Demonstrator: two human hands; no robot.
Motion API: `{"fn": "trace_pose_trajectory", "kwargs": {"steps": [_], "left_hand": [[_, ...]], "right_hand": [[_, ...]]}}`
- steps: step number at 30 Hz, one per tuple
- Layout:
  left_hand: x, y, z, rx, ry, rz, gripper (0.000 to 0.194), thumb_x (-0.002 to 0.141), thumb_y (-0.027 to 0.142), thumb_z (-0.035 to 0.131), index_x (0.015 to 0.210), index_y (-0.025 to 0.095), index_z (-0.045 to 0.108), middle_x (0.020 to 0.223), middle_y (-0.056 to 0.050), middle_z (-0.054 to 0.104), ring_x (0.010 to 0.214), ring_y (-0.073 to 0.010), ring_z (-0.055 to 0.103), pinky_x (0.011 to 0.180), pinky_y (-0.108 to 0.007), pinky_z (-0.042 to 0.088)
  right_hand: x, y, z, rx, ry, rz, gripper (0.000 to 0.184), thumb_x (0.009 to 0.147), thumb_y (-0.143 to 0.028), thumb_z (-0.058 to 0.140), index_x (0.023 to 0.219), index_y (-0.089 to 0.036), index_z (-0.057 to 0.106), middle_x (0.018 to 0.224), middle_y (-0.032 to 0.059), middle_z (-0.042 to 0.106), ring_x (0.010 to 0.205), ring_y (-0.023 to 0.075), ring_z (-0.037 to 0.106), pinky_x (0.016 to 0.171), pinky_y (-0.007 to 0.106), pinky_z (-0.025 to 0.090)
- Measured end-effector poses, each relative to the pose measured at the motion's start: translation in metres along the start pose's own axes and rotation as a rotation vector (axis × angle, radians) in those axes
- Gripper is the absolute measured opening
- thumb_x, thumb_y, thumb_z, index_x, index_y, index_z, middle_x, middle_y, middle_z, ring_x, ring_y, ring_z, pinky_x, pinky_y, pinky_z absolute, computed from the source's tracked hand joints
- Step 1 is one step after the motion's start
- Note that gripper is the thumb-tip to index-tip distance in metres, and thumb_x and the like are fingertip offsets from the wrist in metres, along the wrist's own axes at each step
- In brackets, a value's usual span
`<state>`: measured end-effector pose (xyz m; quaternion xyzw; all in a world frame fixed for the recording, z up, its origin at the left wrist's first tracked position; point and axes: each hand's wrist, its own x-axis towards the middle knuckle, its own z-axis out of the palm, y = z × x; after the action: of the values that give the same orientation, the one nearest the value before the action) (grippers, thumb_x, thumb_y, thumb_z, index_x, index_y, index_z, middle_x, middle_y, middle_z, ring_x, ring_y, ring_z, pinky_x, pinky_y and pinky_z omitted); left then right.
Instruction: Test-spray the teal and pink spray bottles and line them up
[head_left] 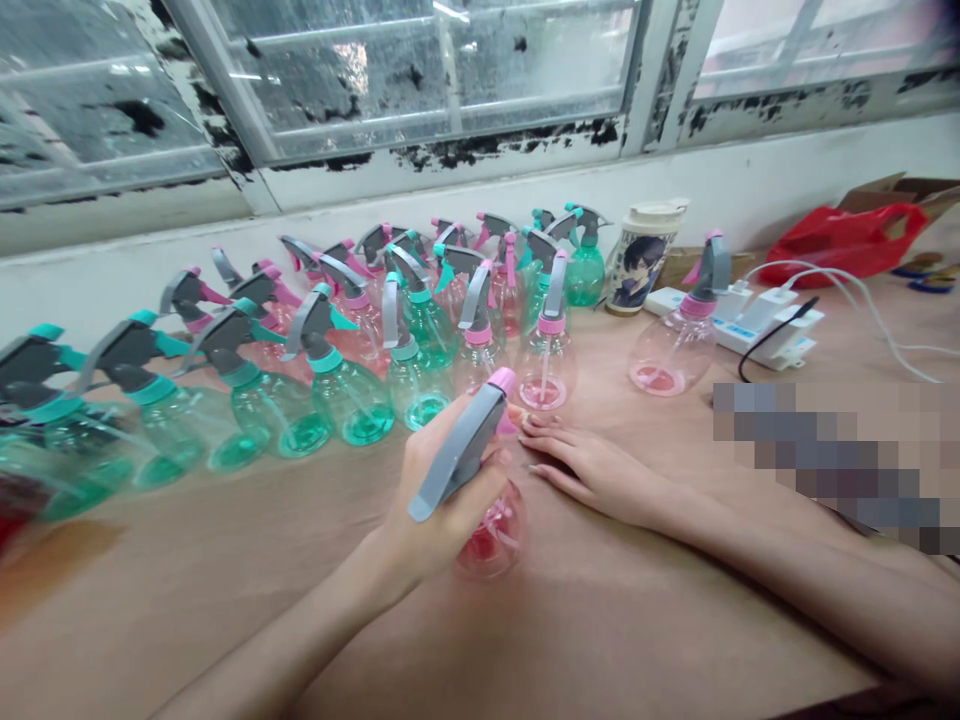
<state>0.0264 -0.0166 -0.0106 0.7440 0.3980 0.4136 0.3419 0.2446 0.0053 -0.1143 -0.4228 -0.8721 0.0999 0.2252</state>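
Observation:
My left hand (pixel 451 520) is wrapped round the neck of a spray bottle (pixel 491 540) with a clear pink body, a grey head and a pink nozzle. The bottle is upright, over or on the wooden table (pixel 600 630); whether its base touches I cannot tell. Beside it, my right hand (pixel 592 468) lies palm down on the table, fingers stretched out, the tips close to the pink trigger. Just beyond both hands stand a pink spray bottle (pixel 546 370) and a green spray bottle (pixel 365 400), among several others in rows.
Another pink spray bottle (pixel 671 350) stands apart at the right, by a white power strip (pixel 769 325) with cables. A lidded cup (pixel 645 260), a red plastic bag (pixel 844 245) and a cardboard box (pixel 900 190) are near the wall. Windows rise behind.

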Motion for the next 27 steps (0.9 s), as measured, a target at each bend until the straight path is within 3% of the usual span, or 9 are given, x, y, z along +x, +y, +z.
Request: {"fn": "trace_pose_trajectory", "kwargs": {"steps": [8, 15, 27], "left_hand": [[-0.0030, -0.0002, 0.0032, 0.096, 0.085, -0.072, 0.017, 0.074, 0.035, 0.062, 0.073, 0.022, 0.051, 0.069, 0.001, 0.054, 0.063, -0.0165, 0.052, 0.061, -0.031, 0.050], [-0.0051, -0.0008, 0.0024, 0.101, 0.093, -0.011, 0.009, 0.078, 0.028, 0.059, 0.075, 0.023, 0.053, 0.069, 0.001, 0.053, 0.061, -0.0161, 0.052, 0.054, -0.029, 0.046], [-0.0059, 0.0018, 0.0041, 0.076, 0.140, 0.020, 0.011, 0.078, 0.026, 0.059, 0.074, 0.024, 0.048, 0.070, 0.001, 0.050, 0.065, -0.0177, 0.050, 0.061, -0.033, 0.047]], "right_hand": [[-0.0004, -0.0006, -0.0007, 0.039, 0.014, 0.009, 0.039, 0.098, -0.034, 0.045, 0.131, -0.017, 0.058, 0.138, 0.0127, 0.058, 0.130, 0.0264, 0.051, 0.109, 0.048, 0.040], [-0.0013, 0.0011, 0.0005, 0.047, 0.025, -0.004, 0.040, 0.098, -0.034, 0.045, 0.133, -0.019, 0.056, 0.139, 0.0119, 0.057, 0.130, 0.0266, 0.051, 0.109, 0.049, 0.040], [-0.0010, -0.0004, -0.0008, 0.006, 0.012, -0.004, 0.040, 0.099, -0.035, 0.043, 0.132, -0.016, 0.056, 0.138, 0.0119, 0.057, 0.130, 0.0263, 0.051, 0.109, 0.048, 0.041]]}}
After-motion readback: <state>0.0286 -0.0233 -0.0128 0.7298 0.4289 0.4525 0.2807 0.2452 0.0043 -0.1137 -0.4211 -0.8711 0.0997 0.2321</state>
